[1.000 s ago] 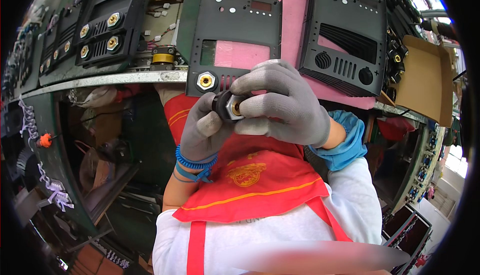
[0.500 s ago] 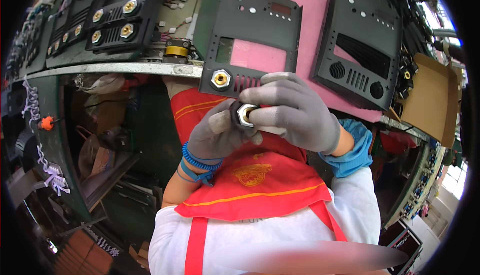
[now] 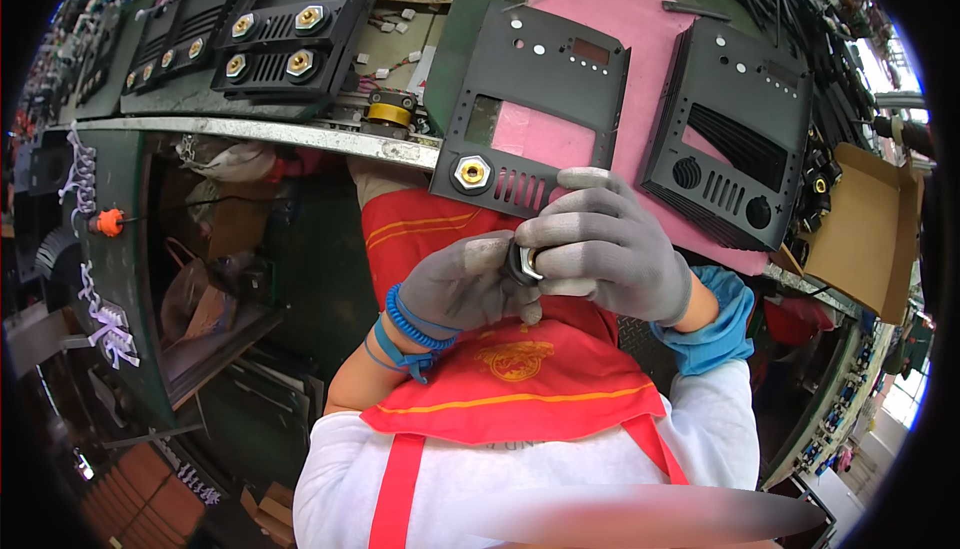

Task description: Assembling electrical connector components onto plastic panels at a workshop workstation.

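Grey gloves cover both hands, which meet just in front of the workbench edge. My left hand (image 3: pixel 462 284) grips a black round socket connector (image 3: pixel 516 261) between thumb and fingers. On its right side sits a silver hex nut (image 3: pixel 531 265), and the fingers of my right hand (image 3: pixel 620 257) are closed round that nut. Just beyond the hands lies a black front panel (image 3: pixel 540 74) with slots and a rectangular opening. A connector with a hex nut and brass centre (image 3: pixel 472 174) is fitted in its near left corner.
Black panels (image 3: pixel 735 99) are stacked at the right on a pink sheet (image 3: pixel 640 24). Next to them are several black connectors (image 3: pixel 820 184) and an open cardboard box (image 3: pixel 865 234). Panels with brass-centred connectors (image 3: pixel 300 64) stand at the left, near a yellow-wrapped coil (image 3: pixel 390 112).
The connector has turned so its nut faces my right hand, and my right fingers have closed further over it. The whole view has shifted, with the bench lying further right and lower.
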